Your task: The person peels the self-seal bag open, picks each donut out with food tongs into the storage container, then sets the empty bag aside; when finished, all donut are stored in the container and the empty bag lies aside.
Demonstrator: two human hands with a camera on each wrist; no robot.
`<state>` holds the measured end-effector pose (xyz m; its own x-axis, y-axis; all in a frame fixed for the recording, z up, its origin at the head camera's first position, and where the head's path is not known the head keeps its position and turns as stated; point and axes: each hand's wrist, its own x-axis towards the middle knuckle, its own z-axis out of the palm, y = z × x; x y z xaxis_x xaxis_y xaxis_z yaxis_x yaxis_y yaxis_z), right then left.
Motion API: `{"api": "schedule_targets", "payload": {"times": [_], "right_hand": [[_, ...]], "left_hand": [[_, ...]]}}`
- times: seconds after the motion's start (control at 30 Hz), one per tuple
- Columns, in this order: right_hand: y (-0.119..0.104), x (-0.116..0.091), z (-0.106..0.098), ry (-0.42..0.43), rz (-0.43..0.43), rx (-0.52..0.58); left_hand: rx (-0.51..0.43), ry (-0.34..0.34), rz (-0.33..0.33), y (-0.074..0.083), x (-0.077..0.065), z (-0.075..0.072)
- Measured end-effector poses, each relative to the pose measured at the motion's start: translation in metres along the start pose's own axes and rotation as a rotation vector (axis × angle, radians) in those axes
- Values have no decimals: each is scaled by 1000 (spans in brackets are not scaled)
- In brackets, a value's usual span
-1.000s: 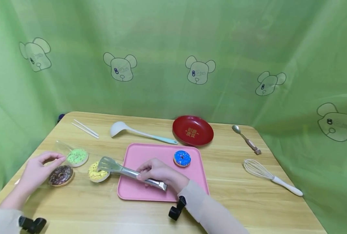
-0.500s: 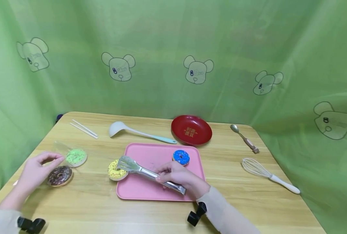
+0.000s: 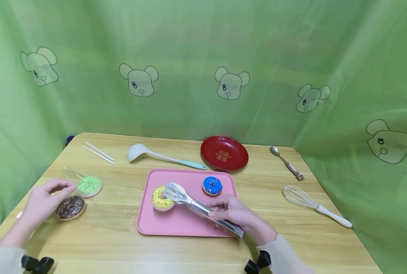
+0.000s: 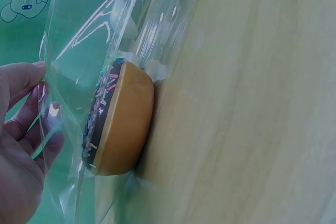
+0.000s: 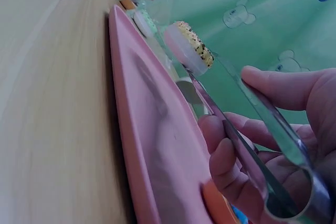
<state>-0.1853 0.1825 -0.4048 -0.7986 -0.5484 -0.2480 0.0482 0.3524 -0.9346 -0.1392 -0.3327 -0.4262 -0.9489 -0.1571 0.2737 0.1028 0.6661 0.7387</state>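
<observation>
My right hand point(image 3: 235, 213) grips metal tongs point(image 3: 203, 208), thumb on one arm and fingers round the other. Between the tong tips is a yellow-iced donut point(image 3: 159, 199), raised above the pink tray point(image 3: 179, 227) in the right wrist view. A blue-iced donut point(image 3: 212, 185) lies on the tray's far right part. At the left, my left hand point(image 3: 45, 198) pinches the edge of a clear plastic bag point(image 4: 86, 19). Inside it, a chocolate donut point(image 4: 126, 124) with sprinkles and a green-iced donut point(image 3: 89, 185) lie on the table.
Behind the tray lie a ladle point(image 3: 162, 156) and a red plate point(image 3: 225, 154). White chopsticks point(image 3: 99, 153) are at the back left. A spoon point(image 3: 287, 163) and a whisk point(image 3: 316, 205) lie to the right. A green curtain point(image 3: 189, 102) encloses the table.
My right hand has carried the yellow donut in the tongs rightward, from the bag to over the tray. My left hand has stayed in place, holding the bag.
</observation>
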Motion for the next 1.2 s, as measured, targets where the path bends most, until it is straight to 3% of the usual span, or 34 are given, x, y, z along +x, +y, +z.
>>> {"api": "schedule_targets", "payload": {"times": [0.67, 1.0, 1.2], "right_hand": [[28, -86, -42, 114, 18, 21], [42, -101, -52, 168, 62, 46], [45, -107, -58, 213, 69, -43]], "left_hand": [[-5, 25, 26, -1, 0, 3], [-9, 32, 47, -3, 1, 1], [-18, 27, 49, -4, 1, 0]]}}
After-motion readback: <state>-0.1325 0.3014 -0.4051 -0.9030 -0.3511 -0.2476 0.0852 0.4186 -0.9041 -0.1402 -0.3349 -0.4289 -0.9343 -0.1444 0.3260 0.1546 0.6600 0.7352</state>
